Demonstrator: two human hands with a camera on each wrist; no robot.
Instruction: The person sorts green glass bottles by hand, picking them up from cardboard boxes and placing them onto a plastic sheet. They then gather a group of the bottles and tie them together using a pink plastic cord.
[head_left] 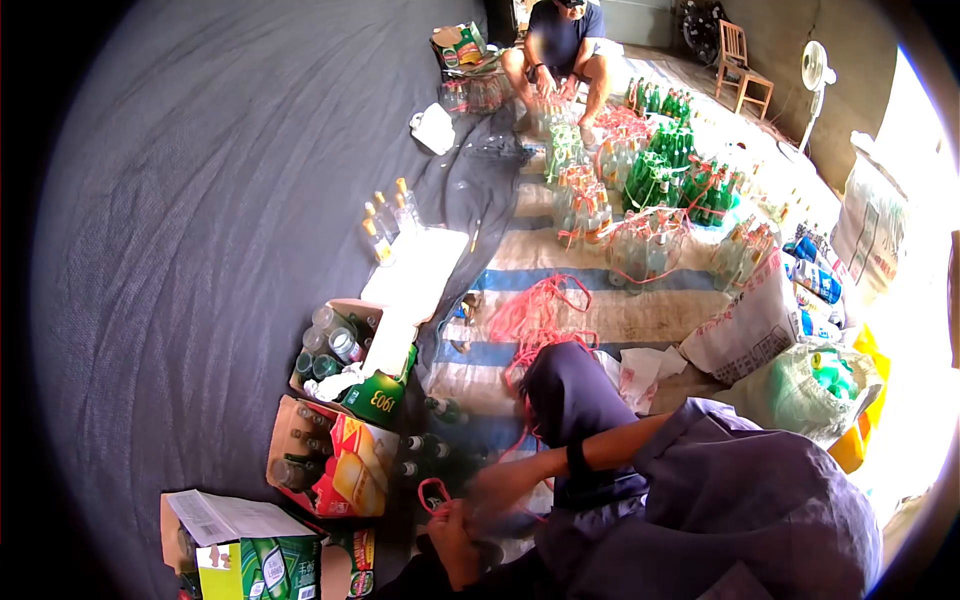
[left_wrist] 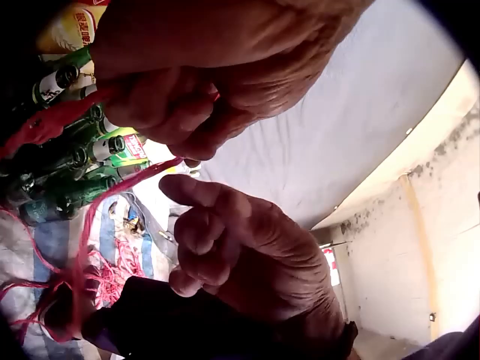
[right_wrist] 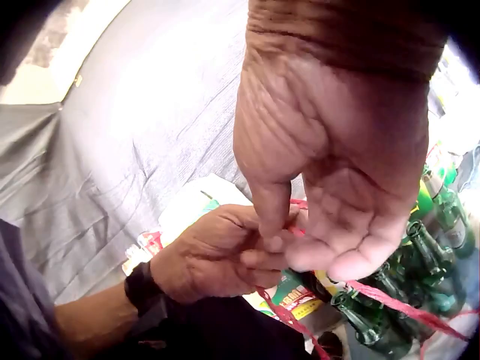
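My left hand (head_left: 455, 548) pinches a red plastic string (left_wrist: 129, 182) between thumb and fingers. A small loop of it stands above the fingertips in the head view. My right hand (right_wrist: 330, 172), blurred in the head view, is close beside the left, its thumb tip at the left fingers. Its fingers are loosely bent, and no string shows between them in the left wrist view. Lengths of string trail down from the hands in the right wrist view. Dark green glass bottles (right_wrist: 360, 322) stand together just beyond and below the hands.
Cartons of bottles, including a red and yellow box (head_left: 355, 465) and a green box (head_left: 385, 390), line the left. Loose red string (head_left: 540, 310) lies on the striped sheet (head_left: 610, 310). Bundled bottles (head_left: 650, 245) stand farther back, near a crouching person (head_left: 565, 45). Sacks (head_left: 745, 315) are at right.
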